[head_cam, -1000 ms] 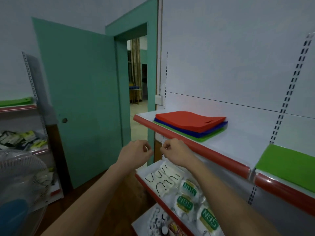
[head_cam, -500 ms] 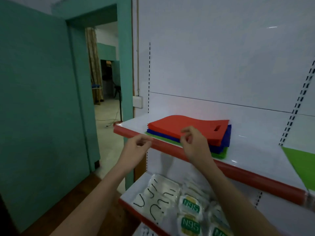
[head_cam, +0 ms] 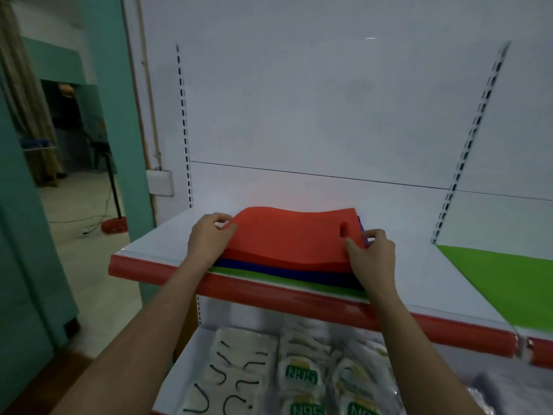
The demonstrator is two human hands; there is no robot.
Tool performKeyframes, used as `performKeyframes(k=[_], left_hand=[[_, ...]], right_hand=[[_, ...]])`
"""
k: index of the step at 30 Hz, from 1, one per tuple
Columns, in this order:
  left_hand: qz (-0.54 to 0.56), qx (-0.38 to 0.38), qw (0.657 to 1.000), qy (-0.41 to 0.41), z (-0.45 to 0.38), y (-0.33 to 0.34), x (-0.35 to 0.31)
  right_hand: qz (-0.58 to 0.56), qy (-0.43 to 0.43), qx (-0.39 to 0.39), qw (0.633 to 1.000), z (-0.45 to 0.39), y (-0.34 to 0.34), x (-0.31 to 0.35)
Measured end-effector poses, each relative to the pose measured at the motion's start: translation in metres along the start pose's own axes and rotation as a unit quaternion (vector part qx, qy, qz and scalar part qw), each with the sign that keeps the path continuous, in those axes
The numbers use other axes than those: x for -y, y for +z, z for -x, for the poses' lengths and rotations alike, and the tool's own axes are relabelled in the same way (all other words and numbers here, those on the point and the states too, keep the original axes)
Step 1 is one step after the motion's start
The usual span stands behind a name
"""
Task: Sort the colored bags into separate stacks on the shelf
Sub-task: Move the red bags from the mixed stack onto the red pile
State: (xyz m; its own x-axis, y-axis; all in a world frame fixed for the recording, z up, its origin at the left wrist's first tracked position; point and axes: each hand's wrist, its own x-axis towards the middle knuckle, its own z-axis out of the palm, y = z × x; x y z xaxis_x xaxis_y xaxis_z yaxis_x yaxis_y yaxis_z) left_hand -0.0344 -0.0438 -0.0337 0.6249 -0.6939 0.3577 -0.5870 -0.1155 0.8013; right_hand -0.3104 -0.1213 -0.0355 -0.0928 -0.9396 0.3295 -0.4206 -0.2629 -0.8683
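On shelf [head_cam: 167, 244], red bag [head_cam: 287, 238] gripped between both hands.

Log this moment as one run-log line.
left hand grips red bag left edge | right hand grips right edge | blue bags, green bags beneath

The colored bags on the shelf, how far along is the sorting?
Barely started. One green bag already lies apart at right. The left hand and right hand grip the red bags atop the mixed stack. Blue bags and green bags beneath remain to separate.
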Motion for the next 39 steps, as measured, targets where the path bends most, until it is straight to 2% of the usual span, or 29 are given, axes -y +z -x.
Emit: performKeyframes(k=[3,8,15,21,25,28,30,33,36,39], left_hand=[[-0.086,0.013,0.996,0.0,-0.005,0.011,0.01],[-0.069,-0.011,0.997,0.02,-0.005,0.012,0.019],[-0.078,0.031,0.996,-0.007,-0.004,0.011,0.015],[0.045,0.07,0.996,-0.033,-0.003,0.007,0.01],[-0.024,0.002,1.0,0.011,-0.003,0.006,0.013],[-0.056,-0.027,0.998,0.011,0.002,-0.005,0.001],[0.033,-0.029,0.998,0.042,0.005,-0.016,-0.011],[0.224,0.026,0.972,0.058,0.011,-0.026,-0.031],[0.306,0.083,0.945,0.076,0.02,-0.02,-0.043],[0.334,0.154,0.926,0.09,0.034,-0.004,-0.053]], right_hand=[[-0.014,-0.003,-0.013,1.0,0.001,0.003,-0.01],[-0.016,-0.067,-0.061,0.996,0.004,0.001,-0.013],[-0.027,-0.114,-0.085,0.99,0.006,0.001,-0.02],[-0.015,-0.094,-0.071,0.993,0.005,0.001,-0.019],[-0.007,-0.097,-0.087,0.991,0.007,0.002,-0.017],[0.002,-0.12,-0.093,0.988,0.013,-0.004,-0.003],[-0.005,-0.127,-0.107,0.986,0.018,-0.013,0.011],[-0.093,-0.094,-0.113,0.985,0.028,-0.033,0.027],[-0.18,-0.049,-0.092,0.978,0.041,-0.06,0.033],[-0.188,-0.024,-0.105,0.976,0.053,-0.094,0.028]])
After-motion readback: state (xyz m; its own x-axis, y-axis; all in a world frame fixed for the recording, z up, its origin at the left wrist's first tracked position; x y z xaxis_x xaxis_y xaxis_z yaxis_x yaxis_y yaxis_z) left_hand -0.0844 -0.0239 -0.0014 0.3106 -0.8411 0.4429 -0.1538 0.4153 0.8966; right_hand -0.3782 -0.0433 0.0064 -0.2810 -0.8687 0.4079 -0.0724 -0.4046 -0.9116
